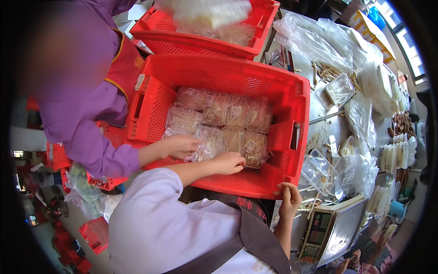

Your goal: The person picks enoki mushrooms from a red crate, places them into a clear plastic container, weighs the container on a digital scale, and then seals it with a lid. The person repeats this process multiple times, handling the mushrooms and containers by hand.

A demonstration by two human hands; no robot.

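Wrapped trays of pale, stick-like food (pixel 235 137) lie in rows inside a large red crate (pixel 219 64). My left hand (pixel 228 163) reaches over the near wall of the crate. Its fingers are curled beside the nearest wrapped packs, and what they hold, if anything, is hidden. At the crate's near right corner my right hand (pixel 289 198) has its fingers closed on the rim. A co-worker's hand (pixel 180 146) from a purple sleeve touches the clear film of a pack (pixel 207 141), left of my left hand.
Behind stands another red crate (pixel 191 45) with a blurred clear bag above it. A metal table (pixel 319 132) on the right carries plastic bags, clear trays (pixel 340 90), loose sticks and a scale (pixel 319 233). The co-worker (pixel 86 91) stands close at left; smaller crates (pixel 96 234) sit below.
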